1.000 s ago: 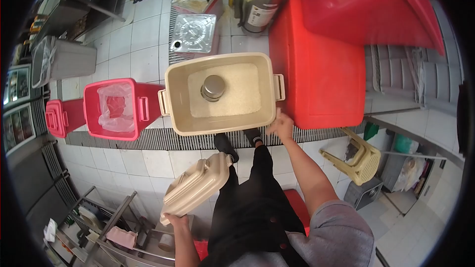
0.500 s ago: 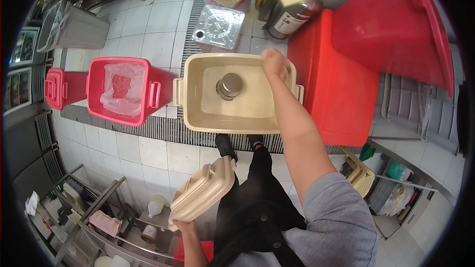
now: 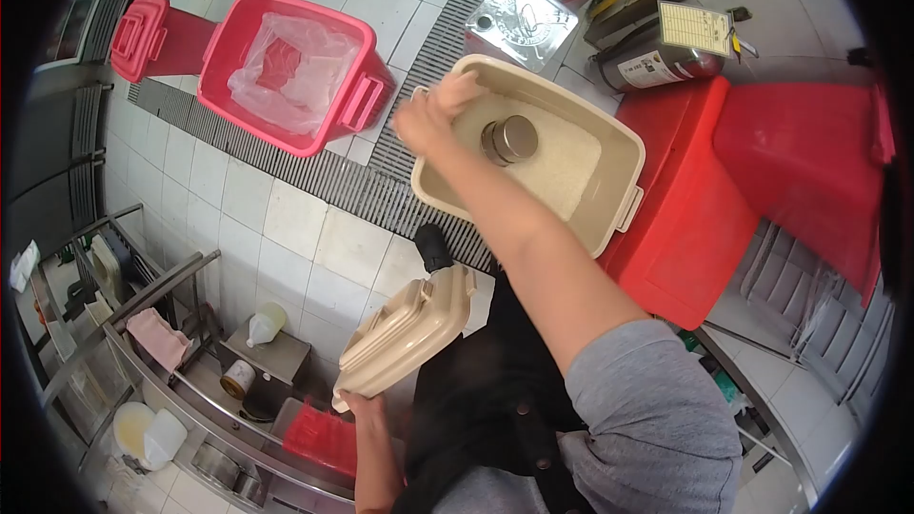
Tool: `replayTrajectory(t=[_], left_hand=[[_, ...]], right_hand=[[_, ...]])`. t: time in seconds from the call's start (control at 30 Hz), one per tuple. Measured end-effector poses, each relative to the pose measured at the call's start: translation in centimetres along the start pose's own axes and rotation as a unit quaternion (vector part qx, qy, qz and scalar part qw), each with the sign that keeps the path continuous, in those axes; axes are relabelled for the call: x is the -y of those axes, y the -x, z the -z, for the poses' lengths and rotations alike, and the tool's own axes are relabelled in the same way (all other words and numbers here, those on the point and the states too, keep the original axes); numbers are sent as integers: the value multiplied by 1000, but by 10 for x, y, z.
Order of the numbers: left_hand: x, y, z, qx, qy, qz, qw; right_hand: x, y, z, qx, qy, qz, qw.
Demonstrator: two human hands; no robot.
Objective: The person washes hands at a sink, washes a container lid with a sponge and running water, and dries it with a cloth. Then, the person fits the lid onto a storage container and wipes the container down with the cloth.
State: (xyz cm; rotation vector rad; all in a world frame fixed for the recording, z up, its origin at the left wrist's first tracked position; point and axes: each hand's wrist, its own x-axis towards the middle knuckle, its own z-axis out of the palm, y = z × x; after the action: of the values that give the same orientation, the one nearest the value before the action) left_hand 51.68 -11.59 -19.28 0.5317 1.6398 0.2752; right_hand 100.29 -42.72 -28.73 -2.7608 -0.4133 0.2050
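Note:
A beige lid [image 3: 405, 338] hangs tilted beside my legs, its lower edge gripped by my closed left hand [image 3: 364, 407]. Before me stands an uncovered beige bin [image 3: 619, 148] with a layer of pale, rice-like grains [image 3: 562, 176] in it. A metal-topped cylindrical container [image 3: 514, 138] sits in the grains. At the bin's left end, my right hand [image 3: 433, 114] is over the rim and hides the handle there. Motion smears its fingers, so their grip cannot be made out.
A pink bin [image 3: 371, 86] lined with clear plastic stands left, with another lidded pink bin [image 3: 138, 38] behind it. A metal tin [image 3: 524, 24], a fire extinguisher [image 3: 657, 67] and a red container [image 3: 666, 219] surround the beige bin. Metal shelving [image 3: 219, 400] is at lower left.
My right hand has moved from the beige bin's right end to its left end. My left hand keeps the lid. The view has turned, so the bins appear slanted.

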Motion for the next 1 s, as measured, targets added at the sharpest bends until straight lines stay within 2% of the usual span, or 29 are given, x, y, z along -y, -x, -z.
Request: replayTrajectory(t=[0.07, 0.13, 0.2, 0.23, 0.27, 0.33, 0.37, 0.4, 0.47, 0.53, 0.6, 0.67, 0.7, 0.73, 0.77, 0.83, 0.87, 0.93, 1.0], left_hand=[[-1, 2, -8, -12, -4, 4, 1000], [-7, 4, -17, -21, -28, 5, 999], [-26, -1, -24, -17, -49, 6, 999], [-32, -4, -30, -11, -59, 5, 998], [-37, 12, -46, 5, -75, -11, 997], [-53, 14, -56, 22, -96, -17, 995], [-66, -5, -55, 50, -101, -24, 993], [-78, -13, -58, 57, -107, -20, 992], [-97, -20, -66, 105, -111, -22, 988], [-113, 10, -88, 138, -138, -11, 981], [-133, 43, -112, 191, -154, 27, 969], [-134, 95, -138, 207, -183, 10, 961], [-138, 116, -148, 225, -211, -9, 951], [-138, 119, -153, 259, -182, 14, 948], [-130, 127, -161, 268, -183, 13, 946], [-100, 151, -186, 374, -182, 45, 909], [-82, 155, -201, 415, -183, 64, 889], [-34, 154, -243, 491, -188, 88, 846], [24, 157, -294, 559, -188, 103, 801]], right_hand=[[35, 40, -30, 12, -39, 41, 998], [63, 85, -22, -55, -107, 3, 993], [73, 126, -21, -77, -131, -44, 987], [71, 144, -19, -101, -154, -81, 980], [65, 161, -14, -50, -87, -53, 994], [31, 214, -10, -94, -120, -25, 988], [11, 240, -10, -34, -131, -35, 990], [-14, 271, -24, -103, -85, -1, 991], [-42, 323, 20, 36, -100, -78, 991], [-62, 372, 38, 56, -80, -180, 979], [-90, 415, 29, -85, -69, -282, 953], [-102, 446, 50, -20, -101, -418, 902], [-95, 460, 69, -76, -151, -454, 875], [-87, 477, 83, -126, -195, -485, 843], [-84, 494, 85, -135, -196, -486, 841], [-72, 519, 81, -138, 44, -408, 901], [-62, 525, 81, -144, 42, -409, 900], [-41, 533, 79, -209, -68, -514, 829], [-30, 544, 66, -218, -69, -534, 814]])
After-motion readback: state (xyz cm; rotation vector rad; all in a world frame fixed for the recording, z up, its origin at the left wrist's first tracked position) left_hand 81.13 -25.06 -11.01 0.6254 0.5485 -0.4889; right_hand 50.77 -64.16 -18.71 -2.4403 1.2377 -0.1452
